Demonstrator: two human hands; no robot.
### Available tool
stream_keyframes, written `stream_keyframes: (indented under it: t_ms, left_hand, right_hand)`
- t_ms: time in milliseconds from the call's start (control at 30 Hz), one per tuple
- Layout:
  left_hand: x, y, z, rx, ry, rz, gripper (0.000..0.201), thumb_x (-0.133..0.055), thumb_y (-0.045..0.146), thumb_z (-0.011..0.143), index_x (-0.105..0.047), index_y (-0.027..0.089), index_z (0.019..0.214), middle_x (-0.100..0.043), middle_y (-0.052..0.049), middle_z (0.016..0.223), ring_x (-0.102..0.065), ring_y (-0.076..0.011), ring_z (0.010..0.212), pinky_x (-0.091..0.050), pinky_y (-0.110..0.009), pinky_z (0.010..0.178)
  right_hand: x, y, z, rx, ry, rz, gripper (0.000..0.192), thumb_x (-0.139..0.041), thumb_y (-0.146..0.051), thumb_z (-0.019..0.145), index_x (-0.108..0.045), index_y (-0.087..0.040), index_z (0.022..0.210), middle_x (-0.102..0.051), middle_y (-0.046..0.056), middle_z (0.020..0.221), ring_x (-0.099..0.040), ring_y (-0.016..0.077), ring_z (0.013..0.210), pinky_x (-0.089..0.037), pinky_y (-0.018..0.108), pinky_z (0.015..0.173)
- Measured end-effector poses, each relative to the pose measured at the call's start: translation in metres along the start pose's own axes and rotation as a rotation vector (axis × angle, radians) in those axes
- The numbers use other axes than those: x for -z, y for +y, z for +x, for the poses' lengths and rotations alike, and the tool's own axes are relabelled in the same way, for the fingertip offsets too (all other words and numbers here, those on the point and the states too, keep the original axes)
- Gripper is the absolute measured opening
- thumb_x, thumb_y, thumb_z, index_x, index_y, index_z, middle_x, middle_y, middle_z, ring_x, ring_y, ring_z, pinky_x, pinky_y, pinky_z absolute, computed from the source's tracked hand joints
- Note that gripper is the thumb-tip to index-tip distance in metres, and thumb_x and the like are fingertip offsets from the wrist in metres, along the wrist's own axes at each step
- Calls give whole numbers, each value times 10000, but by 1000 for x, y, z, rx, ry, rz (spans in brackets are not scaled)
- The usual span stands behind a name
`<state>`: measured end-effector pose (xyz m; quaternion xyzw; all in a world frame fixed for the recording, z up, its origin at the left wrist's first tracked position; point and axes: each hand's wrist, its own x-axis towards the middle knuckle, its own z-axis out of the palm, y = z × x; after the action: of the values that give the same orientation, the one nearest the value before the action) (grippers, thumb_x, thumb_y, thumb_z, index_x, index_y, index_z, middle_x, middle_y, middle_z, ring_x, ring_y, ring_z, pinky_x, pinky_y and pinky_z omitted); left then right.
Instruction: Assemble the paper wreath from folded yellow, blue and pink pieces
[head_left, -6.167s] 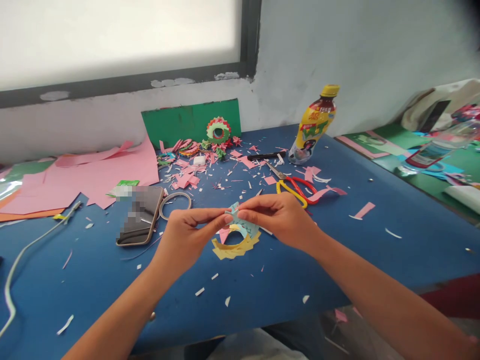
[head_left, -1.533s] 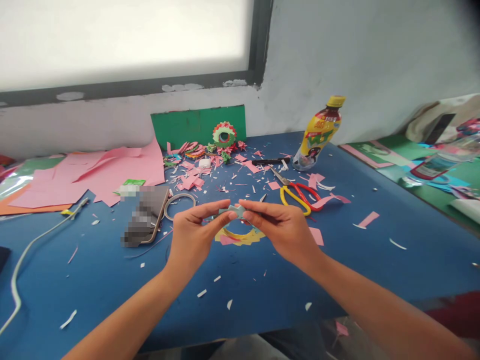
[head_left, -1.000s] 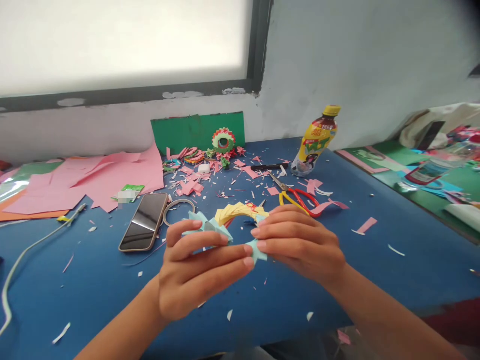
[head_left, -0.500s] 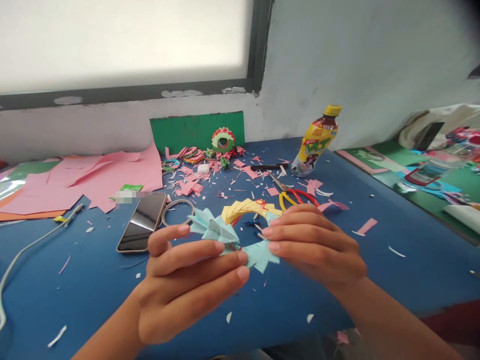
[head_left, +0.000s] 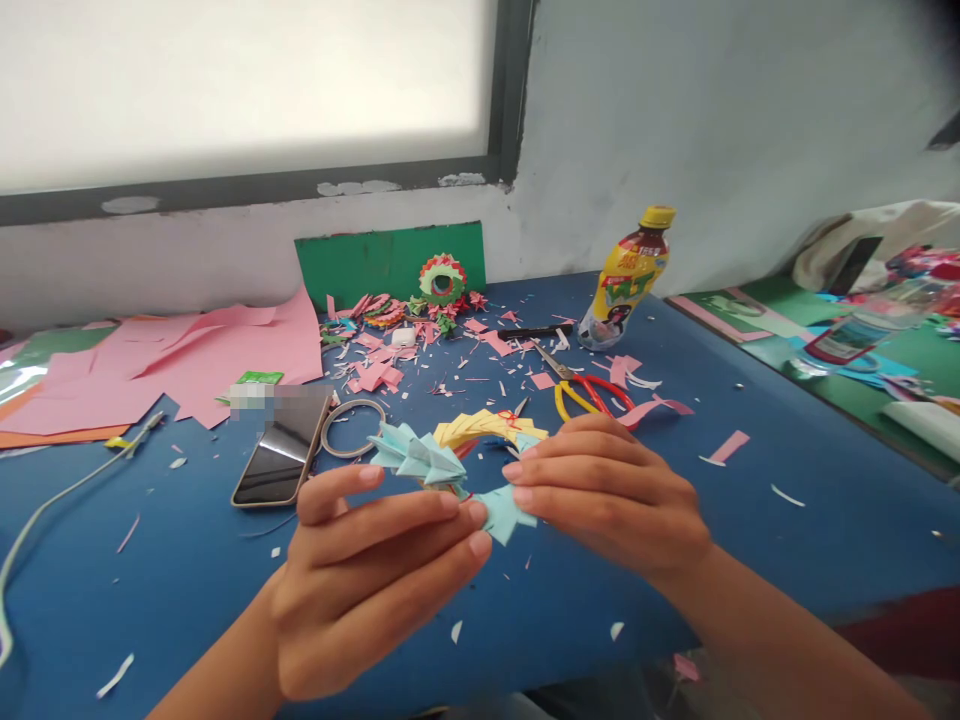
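Both my hands hold a folded paper ring above the blue table. Its near side is made of light blue folded pieces, its far side of yellow ones. My left hand pinches the blue pieces from the left, palm toward me. My right hand grips the ring's right side, fingers pointing left. A finished red, white and green paper ring leans against a green card at the wall.
Red and yellow scissors lie beyond my right hand. A phone and a tape ring lie at left. Pink sheets, a drink bottle, a white cable and several paper scraps are scattered about.
My hands lifted the paper ring off the table toward me and turned it upright, so the blue and yellow pieces now face the camera. It shifted slightly left in the last half second.
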<state>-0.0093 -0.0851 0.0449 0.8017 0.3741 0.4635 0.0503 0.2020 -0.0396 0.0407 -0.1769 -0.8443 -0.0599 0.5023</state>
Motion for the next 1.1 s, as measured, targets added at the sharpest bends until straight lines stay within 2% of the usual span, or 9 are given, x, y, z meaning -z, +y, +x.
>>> stream_keyframes:
  t_ms: [133,267,367,467,600,700,800,967,1100]
  left_hand:
    - [-4,-13,13,-237,-21,91,241,-612,194,784,-624,365,955,-722,82,776,-662,-155,707,-399,-382,937]
    - [-14,-24,26,17,-27,-201,280,-700,205,710,-581,304,944,-695,63,745,-643,-140,687,-339,-415,1008]
    - [-17,-26,29,233,-19,-354,292,-663,225,751,-560,287,1018,-669,12,957,-617,-159,917,-381,-359,977]
    - [-16,-28,31,385,-65,-450,290,-606,296,795,-539,277,1076,-582,-30,1144,-545,-187,1065,-448,-311,887]
    - [-19,-32,32,536,-195,-457,367,-577,397,796,-496,255,1124,-566,-62,1160,-526,-212,1080,-429,-353,907]
    - [-22,-32,32,473,-25,-185,397,-616,420,751,-504,237,1084,-510,-74,1213,-436,-241,1169,-341,-407,981]
    - [-24,-30,32,398,115,-1,328,-632,427,728,-518,218,954,-552,-55,1063,-500,-222,1045,-377,-383,920]
    - [-28,-31,30,647,-90,-249,323,-634,461,714,-501,213,871,-549,17,770,-544,-125,651,-448,-244,588]
    - [-30,-36,30,692,-82,-500,241,-613,402,748,-495,192,730,-431,59,603,-448,-75,549,-388,-170,491]
  right_hand:
    - [-8,1,-1,-64,-25,135,163,-577,-143,797,-619,-207,940,-709,17,818,-647,124,747,-491,273,700]
    - [-16,-4,0,-369,-62,370,131,-601,-212,788,-639,-209,913,-694,11,746,-629,112,650,-496,231,617]
    - [-19,-5,-1,-810,-56,500,85,-614,-280,773,-638,-217,825,-680,3,730,-633,119,623,-511,211,559]
    - [-23,-2,-2,-1043,48,721,123,-631,-311,749,-589,-210,804,-656,-10,727,-649,124,623,-534,218,575]
    - [-26,5,-3,-1146,154,942,160,-652,-296,731,-540,-213,810,-649,-37,667,-647,107,598,-528,209,591]
    - [-26,10,-1,-1250,246,977,204,-685,-299,699,-528,-213,800,-654,-37,639,-646,104,616,-506,189,584]
    - [-27,13,2,-1371,317,1011,257,-720,-294,649,-511,-210,773,-664,-24,648,-655,120,661,-491,179,563]
    - [-32,12,3,-1434,409,1113,309,-733,-312,630,-487,-223,795,-662,-35,719,-635,97,652,-486,176,591]
    - [-37,11,-1,-1404,367,1053,289,-712,-358,646,-487,-225,771,-595,-54,696,-581,88,610,-469,195,568]
